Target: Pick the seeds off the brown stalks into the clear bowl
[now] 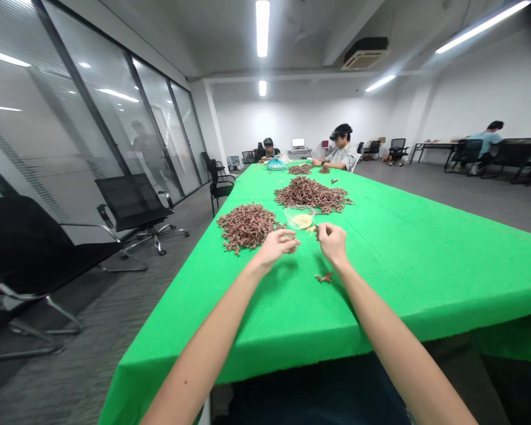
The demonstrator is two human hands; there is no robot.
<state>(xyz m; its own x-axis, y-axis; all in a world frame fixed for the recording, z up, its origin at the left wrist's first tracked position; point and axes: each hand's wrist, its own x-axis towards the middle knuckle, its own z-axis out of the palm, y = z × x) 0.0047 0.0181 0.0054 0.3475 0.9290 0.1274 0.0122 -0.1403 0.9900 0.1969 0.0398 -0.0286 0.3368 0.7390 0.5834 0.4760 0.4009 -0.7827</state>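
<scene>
My left hand point(278, 248) hovers over the green cloth at the near edge of a heap of small, reddish-brown, twisted pieces point(249, 225). Its fingers are curled toward the thumb, and what lies between them is too small to make out. My right hand point(333, 241) is closed in a pinch on a small dark brown piece point(317, 230), just right of a clear plastic bowl point(292, 211). Pale yellowish bits point(302, 221) lie in the bowl, with a few more on the cloth beside it. Brown scraps point(324, 277) rest below my right hand.
A larger brown heap point(310, 193) stands behind the bowl, with smaller heaps point(300, 169) and a bluish bag point(276, 164) farther along the green-covered table point(425, 260). A person point(343, 154) sits at the right side. Black chairs point(133, 200) stand at left.
</scene>
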